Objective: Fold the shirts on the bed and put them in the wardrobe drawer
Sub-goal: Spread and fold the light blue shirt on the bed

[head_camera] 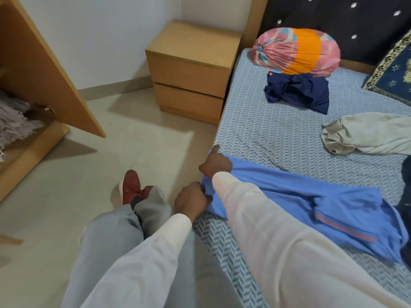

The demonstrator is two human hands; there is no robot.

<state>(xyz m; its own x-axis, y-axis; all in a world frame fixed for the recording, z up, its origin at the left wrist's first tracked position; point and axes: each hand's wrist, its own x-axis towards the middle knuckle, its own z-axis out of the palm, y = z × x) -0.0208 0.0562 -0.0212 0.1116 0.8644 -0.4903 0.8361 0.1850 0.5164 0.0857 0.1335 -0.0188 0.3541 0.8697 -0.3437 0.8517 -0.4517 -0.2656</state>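
Hands: our left hand and right hand pinch the blue shirt at the bed edge. Folding step; next, we judge, an even crease.

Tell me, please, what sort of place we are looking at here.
Most likely a bedroom in a home: a bed with a patterned sheet and padded headboard, a wooden bedside cabinet beside it, and an open wardrobe on the left.

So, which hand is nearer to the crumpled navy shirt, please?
Right. The right hand rests on the blue shirt, down the bed from the navy shirt; the left hand grips the blue shirt's edge, further back.
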